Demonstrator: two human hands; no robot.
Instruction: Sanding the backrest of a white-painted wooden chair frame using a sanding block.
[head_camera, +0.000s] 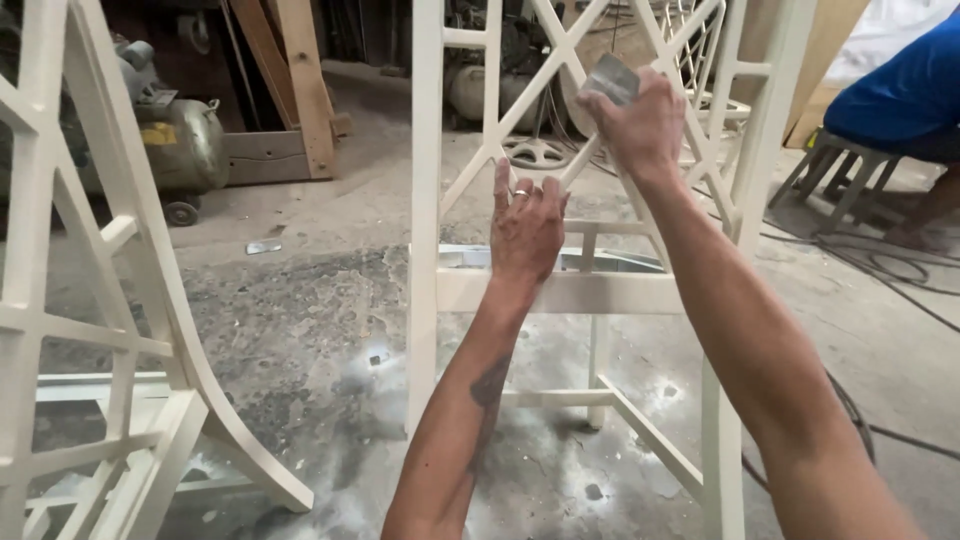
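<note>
Both forearms reach up from the bottom edge toward a cream-painted chair frame (560, 292) standing on the dusty concrete floor (300, 300). Left hand (527, 228) wraps its fingers around a diagonal lattice bar, steadying it. Right hand (640, 125) grips a grey sanding pad (611, 80) pressed on the crossing bar above. Another cream lattice frame (90, 330) stands left; a compressor tank (180, 145) and a seated person in blue (900, 95) lie behind.

Two cream lattice chair frames: one (560, 290) under the hands, one (90, 330) at left. One grey sanding pad (612, 78). One compressor tank (185, 145). One stool (850, 165). One seated person in blue (900, 90). Several leaning planks (300, 80).
</note>
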